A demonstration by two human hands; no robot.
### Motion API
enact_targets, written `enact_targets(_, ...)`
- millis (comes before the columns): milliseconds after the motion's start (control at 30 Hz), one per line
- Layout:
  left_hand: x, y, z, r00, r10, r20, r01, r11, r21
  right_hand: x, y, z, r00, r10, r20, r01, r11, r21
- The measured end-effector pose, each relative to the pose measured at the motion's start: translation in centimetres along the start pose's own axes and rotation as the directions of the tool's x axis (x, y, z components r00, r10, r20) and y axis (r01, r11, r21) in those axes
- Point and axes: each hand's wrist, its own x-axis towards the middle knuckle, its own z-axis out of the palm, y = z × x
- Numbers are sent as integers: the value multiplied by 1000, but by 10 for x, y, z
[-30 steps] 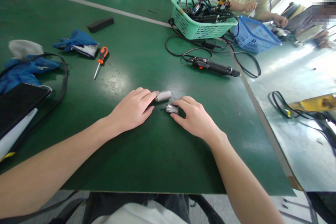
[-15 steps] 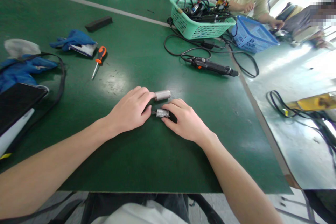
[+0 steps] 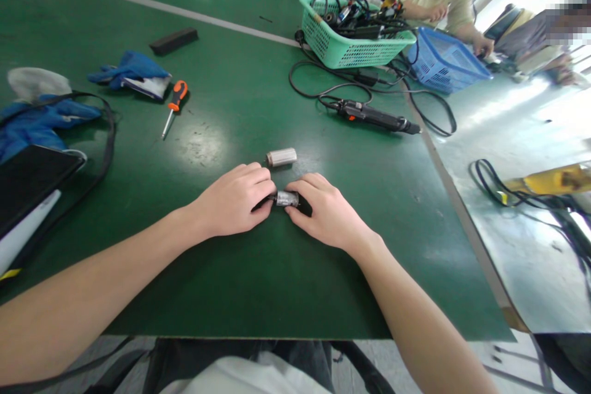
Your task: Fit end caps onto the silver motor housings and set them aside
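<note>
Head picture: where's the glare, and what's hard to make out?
Head view: pale glare beside the orange-and-black screwdriver on the green tabletop; head view: bright glare on the shiny grey tabletop at right; head view: the silver metal cylinder at the right hand is too small for fine detail.

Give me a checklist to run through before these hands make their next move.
1. Right hand on the nearer metal cylinder: ok, finger and thumb lie either side of it.
2. Left hand gripping its left end: cannot tell, the fingers hide the contact.
3. Farther metal cylinder out of both hands: ok, it lies on the table beyond them.
4. Orange-handled screwdriver away from the hands: ok.
5. Hands gloved: not ok, both are bare; a blue glove lies beyond the screwdriver.
</note>
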Motion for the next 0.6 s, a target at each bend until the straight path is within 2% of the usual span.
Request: enact_targets(600,0,0,-1,999,40,9,-40,999,-25,-1,1,2,999,-37,3,37,999,13)
